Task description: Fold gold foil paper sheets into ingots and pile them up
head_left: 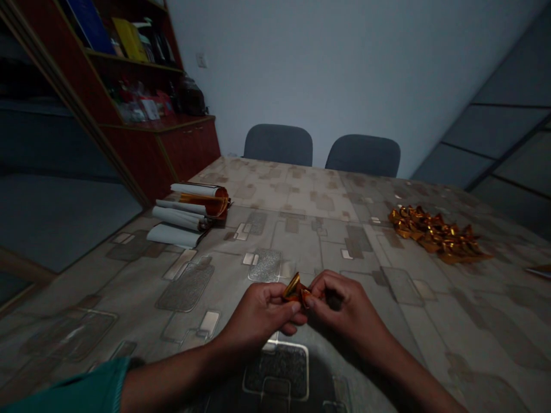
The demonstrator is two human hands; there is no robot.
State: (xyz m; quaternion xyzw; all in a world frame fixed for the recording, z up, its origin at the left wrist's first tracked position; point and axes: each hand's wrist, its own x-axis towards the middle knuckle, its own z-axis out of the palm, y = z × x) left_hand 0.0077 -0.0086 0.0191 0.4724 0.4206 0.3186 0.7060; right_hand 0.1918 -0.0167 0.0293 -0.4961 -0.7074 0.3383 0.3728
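Observation:
Near the table's front middle, my left hand (pixel 273 307) pinches one side of a small folded piece of shiny gold foil paper (pixel 294 288). The thumb and fingers of my right hand (pixel 338 298) are closed on its other side. One pointed flap of the paper stands up between the hands; its lower part is covered by my fingers. Over to the right lies a group of similar folded gold foil pieces (pixel 434 232), set close together. On the left, a stack of foil paper sheets (pixel 181 221) with pale backs lies curled over.
A patterned cloth covers the table (pixel 297 229). Two grey chairs (pixel 279 143) stand at its far edge, before a pale wall. A reddish wooden cabinet (pixel 189 146) with filled shelves is at the back left. A flat item (pixel 540 271) lies at the right edge.

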